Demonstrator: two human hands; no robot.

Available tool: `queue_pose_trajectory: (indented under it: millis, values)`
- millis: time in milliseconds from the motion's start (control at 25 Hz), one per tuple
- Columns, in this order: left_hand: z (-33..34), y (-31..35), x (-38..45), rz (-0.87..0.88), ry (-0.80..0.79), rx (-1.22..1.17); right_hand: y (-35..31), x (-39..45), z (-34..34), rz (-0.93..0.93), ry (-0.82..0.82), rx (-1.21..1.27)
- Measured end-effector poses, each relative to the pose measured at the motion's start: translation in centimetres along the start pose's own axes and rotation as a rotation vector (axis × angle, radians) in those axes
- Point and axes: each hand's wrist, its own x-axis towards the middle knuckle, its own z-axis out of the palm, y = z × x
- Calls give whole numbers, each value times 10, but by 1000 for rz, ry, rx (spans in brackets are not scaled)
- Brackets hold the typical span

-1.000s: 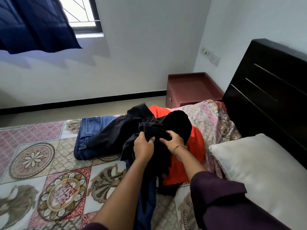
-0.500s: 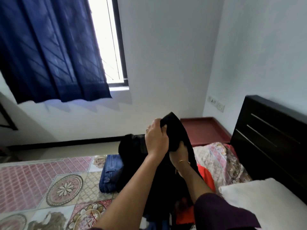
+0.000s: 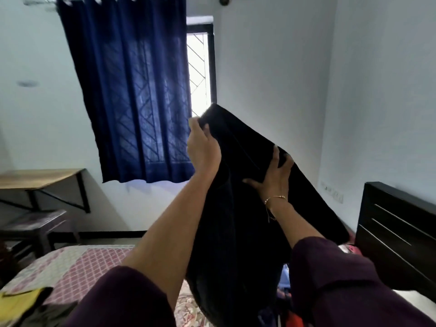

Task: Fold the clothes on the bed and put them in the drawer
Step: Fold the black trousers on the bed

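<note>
A white wall (image 3: 271, 67) is filling the view behind both raised hands, and a blue curtain (image 3: 139, 90) is hanging across the window (image 3: 200, 67) to the left of the left hand, with a bright strip of glass showing just above that hand. Below the hands, the bed (image 3: 77, 263) is lying under a patterned pink and cream sheet, and its dark headboard (image 3: 396, 234) is standing low to the right of the right hand.

A black garment (image 3: 236, 220) is hanging in the air in front of the person, well above the bed, its top edge slanting down from the left hand towards the right hand and beyond, its body drooping between the two forearms. The left hand (image 3: 203, 147) is gripping the upper corner of the garment, its fingers curled over the cloth's edge. The right hand (image 3: 274, 175) is sitting lower and to the right, its fingers spread and pressing flat against the cloth, thumb pointing left; whether any cloth is pinched under it is not plain. A thin bracelet (image 3: 274, 198) is circling the right wrist, and dark purple sleeves (image 3: 342, 279) are covering both upper arms.

Far left of the left hand, a wooden desk (image 3: 40, 178) is standing against the wall with a dark stool (image 3: 35, 225) beneath it. A yellow cloth (image 3: 21, 303) is lying on the bed far below the left hand, and a bit of orange cloth (image 3: 295, 319) is showing low beneath the right arm.
</note>
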Motion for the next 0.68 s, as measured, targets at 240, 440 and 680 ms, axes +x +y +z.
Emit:
queue_pose_trajectory:
  millis: [240,440,680]
  values:
    - [-119,38,43,-17,241,78,-81,-24,-19,-305,-319,-241]
    - [-199,66,95,-31,422,154,-138,-16,-1,-261,-444,-278]
    - [-273,34,135,-116,417,330,-191,19,49,-444,-686,29]
